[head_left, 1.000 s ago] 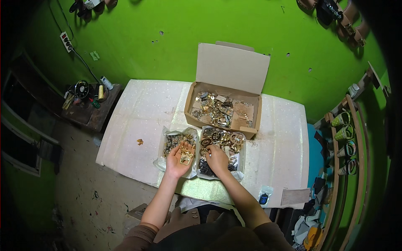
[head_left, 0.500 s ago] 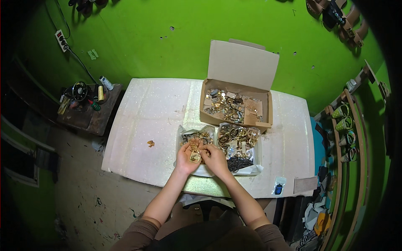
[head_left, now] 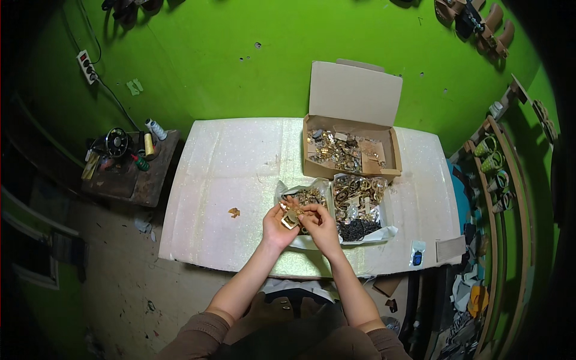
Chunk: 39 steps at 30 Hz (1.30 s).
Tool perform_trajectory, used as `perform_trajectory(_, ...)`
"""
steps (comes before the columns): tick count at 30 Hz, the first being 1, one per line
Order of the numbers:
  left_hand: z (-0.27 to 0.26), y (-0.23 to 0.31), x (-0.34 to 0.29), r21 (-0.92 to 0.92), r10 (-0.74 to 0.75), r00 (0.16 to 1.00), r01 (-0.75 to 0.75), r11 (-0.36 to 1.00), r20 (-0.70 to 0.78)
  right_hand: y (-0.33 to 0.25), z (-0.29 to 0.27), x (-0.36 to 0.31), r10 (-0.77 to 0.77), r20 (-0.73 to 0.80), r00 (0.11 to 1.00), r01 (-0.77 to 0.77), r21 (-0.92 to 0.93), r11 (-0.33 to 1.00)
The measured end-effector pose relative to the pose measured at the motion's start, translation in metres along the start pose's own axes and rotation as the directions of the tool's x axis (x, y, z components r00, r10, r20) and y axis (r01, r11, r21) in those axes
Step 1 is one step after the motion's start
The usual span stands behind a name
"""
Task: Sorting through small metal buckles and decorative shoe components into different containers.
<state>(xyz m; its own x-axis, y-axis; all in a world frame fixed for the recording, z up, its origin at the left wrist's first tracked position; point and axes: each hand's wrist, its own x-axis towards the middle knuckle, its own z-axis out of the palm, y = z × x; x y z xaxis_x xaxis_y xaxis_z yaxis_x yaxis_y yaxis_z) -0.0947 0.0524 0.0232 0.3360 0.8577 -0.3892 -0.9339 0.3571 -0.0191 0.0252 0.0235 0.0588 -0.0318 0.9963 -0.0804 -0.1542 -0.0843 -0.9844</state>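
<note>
My left hand [head_left: 276, 234] is palm up and cupped over the front of the left white-lined tray [head_left: 278, 191]. Several shiny gold-coloured metal pieces [head_left: 290, 221] lie in its palm and along its fingers, one of them squarish and bright. They look like small buckles or trims. Close beside them, my right hand [head_left: 324, 231] has thumb and fingertips pinched together at the edge of the heap. Whatever is between those fingertips is too small to make out. Small metal fittings [head_left: 313, 195] fill the tray behind my hands, which partly hide it.
Against the left tray stands another lined tray [head_left: 389, 215] with buckles and black chain-like pieces [head_left: 358, 229]. Behind both is an open cardboard box [head_left: 348, 171] of mixed fittings. A gold-brown scrap [head_left: 234, 212] lies on the table's left. A small packet [head_left: 417, 254] lies at the front right.
The whole view has shifted, so the table and boxes appear farther right. In my left palm the gold pieces lie differently, and my right fingertips have drawn slightly away from the palm's middle.
</note>
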Motion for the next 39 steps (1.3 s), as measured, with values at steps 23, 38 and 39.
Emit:
perform_trajectory(23, -0.007, -0.004, 0.021, -0.001, -0.154, 0.988, 0.154, 0.988, -0.011, 0.002, 0.002, -0.011, -0.295, -0.060, 0.954, 0.205, -0.589, 0.781)
perform_trajectory(38, -0.004, -0.016, 0.026, 0.017, -0.160, 0.986, 0.160, 0.987, 0.039, -0.001, -0.010, 0.001, -0.392, -0.007, 0.920, 0.237, -0.788, 0.569)
perform_trajectory(39, -0.001, -0.018, 0.024, 0.028, -0.139, 0.990, 0.139, 0.990, 0.001, -0.002, -0.009, 0.002, -0.404, -0.042, 0.914, 0.226, -0.774, 0.591)
